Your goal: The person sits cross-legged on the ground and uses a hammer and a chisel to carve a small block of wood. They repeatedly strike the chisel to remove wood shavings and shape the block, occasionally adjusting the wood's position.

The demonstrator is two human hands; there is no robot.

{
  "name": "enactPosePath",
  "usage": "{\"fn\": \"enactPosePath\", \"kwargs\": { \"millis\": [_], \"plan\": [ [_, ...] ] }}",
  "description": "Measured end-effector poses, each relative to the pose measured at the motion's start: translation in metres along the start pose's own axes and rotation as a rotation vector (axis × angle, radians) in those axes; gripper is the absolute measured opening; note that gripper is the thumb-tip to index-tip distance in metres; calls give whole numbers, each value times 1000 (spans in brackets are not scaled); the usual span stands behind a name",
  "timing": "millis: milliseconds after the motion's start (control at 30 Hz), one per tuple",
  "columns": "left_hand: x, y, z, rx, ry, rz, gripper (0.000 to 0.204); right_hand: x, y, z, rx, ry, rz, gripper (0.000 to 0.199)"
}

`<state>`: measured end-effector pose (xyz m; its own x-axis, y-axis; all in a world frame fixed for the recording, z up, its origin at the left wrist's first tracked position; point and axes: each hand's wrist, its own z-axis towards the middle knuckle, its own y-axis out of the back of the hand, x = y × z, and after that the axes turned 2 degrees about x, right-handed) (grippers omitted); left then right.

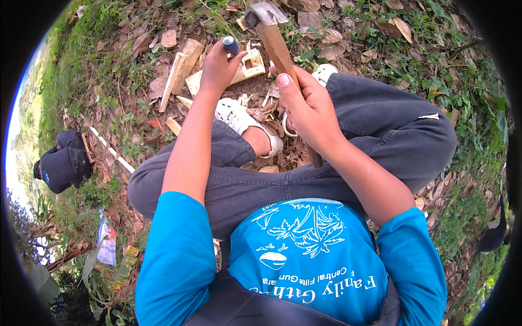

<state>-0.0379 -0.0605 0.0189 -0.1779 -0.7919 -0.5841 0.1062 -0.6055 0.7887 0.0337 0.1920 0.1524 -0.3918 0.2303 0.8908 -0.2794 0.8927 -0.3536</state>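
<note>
My left hand (217,68) grips a chisel with a dark blue handle (231,44), held upright over a pale wooden block (247,68) with a square hole cut in it. My right hand (307,106) is closed around the brown wooden handle of a hammer (277,49), whose grey metal head (263,13) is raised above the block. I sit on the ground with bent knees in grey trousers, and my feet in white sandals (239,117) rest just below the block.
Dry leaves, wood chips and offcuts (182,68) cover the ground around the block. A thin white strip (111,149) lies at the left. Another person in a dark cap (62,165) crouches at the far left. Grass and plants surround the spot.
</note>
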Motion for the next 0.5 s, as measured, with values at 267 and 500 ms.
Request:
{"fn": "enactPosePath", "kwargs": {
  "millis": [267, 500],
  "plan": [
    [-11, -3, -7, 14, -27, -172, 38, -16, -3, 9, 8, 103, -384, 36],
    [-16, 3, -12, 29, 35, -153, 35, 2, -10, -5, 18, 239, -370, 35]
  ]
}}
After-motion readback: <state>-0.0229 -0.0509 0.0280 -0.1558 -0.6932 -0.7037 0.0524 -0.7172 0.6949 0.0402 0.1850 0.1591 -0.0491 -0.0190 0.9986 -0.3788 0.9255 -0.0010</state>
